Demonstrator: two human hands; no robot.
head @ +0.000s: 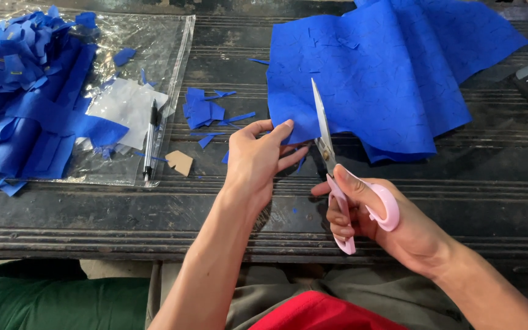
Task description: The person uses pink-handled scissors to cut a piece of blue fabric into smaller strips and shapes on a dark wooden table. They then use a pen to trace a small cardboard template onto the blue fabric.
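Scissors [337,177] with pink handles sit gripped in my right hand [377,217], blades open at the near edge of the blue sheet [386,73], mid-table; my left hand [255,162] pinches that sheet's corner just left of the blades, palm down, wrist straight

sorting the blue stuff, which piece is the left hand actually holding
The large blue sheet right of centre: the left hand pinches its lower-left edge. The blue scraps and blue pile lie untouched.
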